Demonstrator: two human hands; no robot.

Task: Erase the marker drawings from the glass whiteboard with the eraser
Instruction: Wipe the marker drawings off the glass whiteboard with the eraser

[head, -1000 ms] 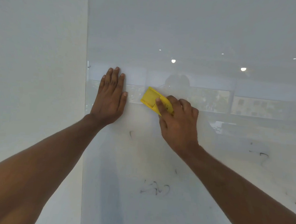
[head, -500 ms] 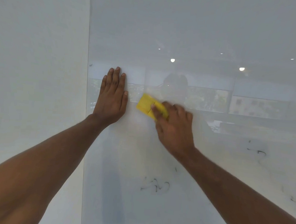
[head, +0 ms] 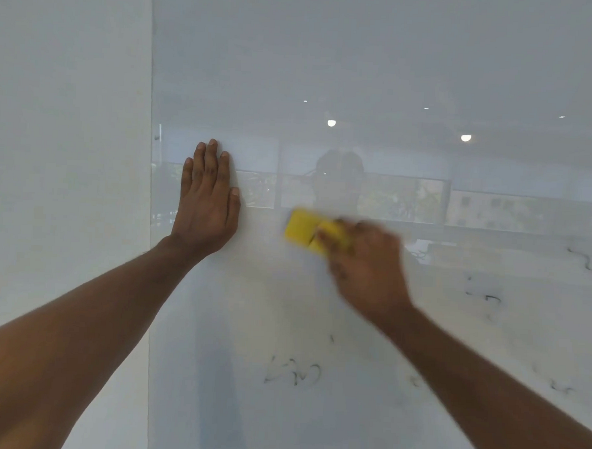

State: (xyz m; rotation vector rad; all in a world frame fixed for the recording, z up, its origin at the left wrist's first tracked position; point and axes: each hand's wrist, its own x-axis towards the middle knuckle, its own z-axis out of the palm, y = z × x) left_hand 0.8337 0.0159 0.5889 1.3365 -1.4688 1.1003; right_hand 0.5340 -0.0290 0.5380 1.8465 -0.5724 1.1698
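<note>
The glass whiteboard (head: 381, 74) fills most of the view and reflects a room with ceiling lights. My left hand (head: 206, 202) lies flat on the glass near its left edge, fingers pointing up. My right hand (head: 364, 265) presses a yellow eraser (head: 304, 230) against the board at mid-height; both are blurred by motion. Faint black marker scribbles (head: 293, 373) remain low in the middle. Other marker marks (head: 486, 296) sit at the right, and a wavy line (head: 584, 260) runs near the right edge.
A plain white wall (head: 62, 143) adjoins the whiteboard's left edge (head: 149, 182). More small marker traces (head: 560, 387) show at the lower right of the glass.
My right hand has slid the eraser down and to the right, away from my left hand. A small mark under the eraser's earlier spot is gone. The left hand stays put.
</note>
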